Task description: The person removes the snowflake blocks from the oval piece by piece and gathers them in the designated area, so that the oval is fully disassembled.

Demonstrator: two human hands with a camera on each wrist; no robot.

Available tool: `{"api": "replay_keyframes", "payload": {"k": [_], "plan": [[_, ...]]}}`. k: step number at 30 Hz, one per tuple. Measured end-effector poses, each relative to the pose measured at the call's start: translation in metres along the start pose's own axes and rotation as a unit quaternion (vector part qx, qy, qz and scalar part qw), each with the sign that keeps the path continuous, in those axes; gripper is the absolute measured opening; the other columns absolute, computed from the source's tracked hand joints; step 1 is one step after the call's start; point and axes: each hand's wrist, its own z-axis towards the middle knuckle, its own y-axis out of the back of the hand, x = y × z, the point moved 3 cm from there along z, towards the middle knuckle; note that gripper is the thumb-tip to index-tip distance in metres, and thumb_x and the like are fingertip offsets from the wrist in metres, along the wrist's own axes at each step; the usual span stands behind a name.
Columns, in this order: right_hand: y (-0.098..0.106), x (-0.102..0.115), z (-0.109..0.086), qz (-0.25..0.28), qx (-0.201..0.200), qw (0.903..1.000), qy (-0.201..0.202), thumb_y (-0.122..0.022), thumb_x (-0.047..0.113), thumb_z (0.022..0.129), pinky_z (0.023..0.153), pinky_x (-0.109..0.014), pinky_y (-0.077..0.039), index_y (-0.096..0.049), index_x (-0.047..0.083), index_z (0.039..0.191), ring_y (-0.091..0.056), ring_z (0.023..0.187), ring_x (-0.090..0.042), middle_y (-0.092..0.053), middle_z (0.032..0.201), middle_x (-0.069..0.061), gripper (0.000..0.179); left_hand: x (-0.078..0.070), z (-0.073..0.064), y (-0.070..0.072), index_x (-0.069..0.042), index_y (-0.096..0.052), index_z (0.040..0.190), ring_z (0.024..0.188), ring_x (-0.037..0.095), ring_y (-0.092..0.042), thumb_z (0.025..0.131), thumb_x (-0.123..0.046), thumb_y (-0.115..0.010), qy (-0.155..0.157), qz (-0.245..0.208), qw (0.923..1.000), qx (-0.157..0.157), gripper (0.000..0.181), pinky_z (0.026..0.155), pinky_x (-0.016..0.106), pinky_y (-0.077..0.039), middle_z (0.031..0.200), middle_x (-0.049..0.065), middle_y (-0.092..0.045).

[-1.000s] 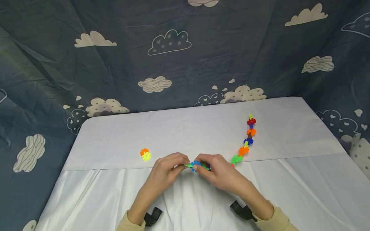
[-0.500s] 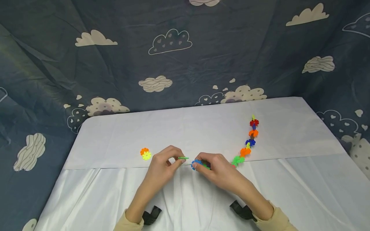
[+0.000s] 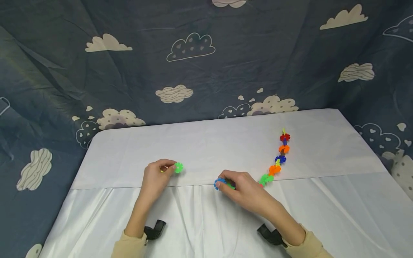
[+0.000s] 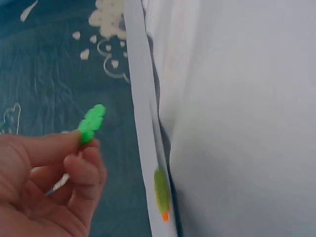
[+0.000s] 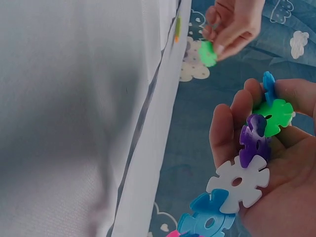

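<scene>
Between thumb and index finger my left hand point(image 3: 157, 179) pinches a green snowflake disc point(image 3: 179, 167), which the left wrist view shows nearly edge-on. My right hand point(image 3: 246, 190) holds one end of a chain of interlocked discs, its fingertips on the blue end disc point(image 3: 219, 184). In the right wrist view a green disc point(image 5: 279, 117), a purple disc point(image 5: 255, 140), a white disc point(image 5: 238, 181) and a light blue disc point(image 5: 210, 217) follow along the palm. The chain's far part point(image 3: 275, 169) curves away over the table to the back right.
A yellow disc point(image 4: 161, 190) and an orange disc point(image 4: 166, 216) lie on the white-covered table point(image 3: 200, 150), mostly behind my left hand in the head view. A dark cloud-print curtain point(image 3: 206, 71) hangs behind the table. Each wrist wears a black strap point(image 3: 155, 229).
My left hand has drawn the green disc away from the chain's blue end and carried it left, over the loose yellow and orange discs. The right hand stays nearly still; the chain's tail shifted slightly right.
</scene>
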Motion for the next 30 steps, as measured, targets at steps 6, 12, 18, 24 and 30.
{"api": "replay_keyframes", "payload": {"k": [6, 12, 18, 24, 30], "plan": [[0.0, -0.001, -0.001, -0.002, 0.0, 1.0, 0.006, -0.062, 0.033, 0.098, 0.055, -0.024, -0.039, -0.064, 0.024, 0.093, -0.047, 0.063, -0.01, -0.05, 0.07, 0.011, 0.01, 0.017, 0.003, 0.007, -0.004, -0.074, 0.1, 0.048, 0.018, -0.054, 0.092, -0.006, -0.067, 0.063, -0.012, 0.9978, 0.017, 0.011, 0.045, 0.026, -0.042, 0.069, 0.013, -0.064], [0.0, -0.001, -0.001, -0.004, 0.003, 0.9999, 0.013, -0.06, 0.037, 0.099, 0.056, -0.024, -0.039, -0.063, 0.025, 0.093, -0.046, 0.061, -0.01, -0.05, 0.07, 0.011, 0.014, 0.026, 0.003, 0.009, 0.001, -0.072, 0.103, 0.054, 0.019, -0.058, 0.093, -0.004, -0.063, 0.083, 0.005, 0.9956, 0.043, 0.014, 0.049, 0.027, -0.046, 0.074, 0.01, -0.064], [0.001, -0.001, -0.002, -0.001, 0.007, 0.9999, 0.007, -0.058, 0.027, 0.101, 0.06, -0.025, -0.044, -0.064, 0.028, 0.096, -0.05, 0.067, -0.008, -0.057, 0.077, 0.011, 0.007, 0.024, 0.003, 0.012, 0.001, -0.071, 0.105, 0.057, 0.02, -0.059, 0.093, -0.004, -0.063, 0.084, 0.002, 0.9957, 0.039, 0.015, 0.049, 0.025, -0.047, 0.083, 0.012, -0.066], [0.002, 0.001, -0.002, 0.009, 0.011, 0.9999, 0.0, -0.054, 0.017, 0.101, 0.063, -0.026, -0.045, -0.063, 0.027, 0.096, -0.052, 0.071, -0.009, -0.06, 0.081, 0.005, 0.014, 0.005, -0.002, 0.006, -0.004, -0.072, 0.108, 0.059, 0.023, -0.059, 0.092, -0.003, -0.066, 0.025, -0.01, 0.9967, 0.076, 0.018, 0.051, 0.028, -0.047, 0.089, 0.007, -0.065], [0.003, 0.0, -0.001, 0.014, 0.013, 0.9998, 0.001, -0.055, 0.016, 0.101, 0.066, -0.027, -0.047, -0.064, 0.025, 0.099, -0.054, 0.074, -0.01, -0.063, 0.085, 0.0, 0.013, -0.024, -0.016, -0.01, -0.011, -0.074, 0.107, 0.073, 0.023, -0.064, 0.09, -0.009, -0.071, -0.021, -0.029, 0.9914, 0.126, 0.017, 0.059, 0.03, -0.049, 0.09, -0.002, -0.065]]}}
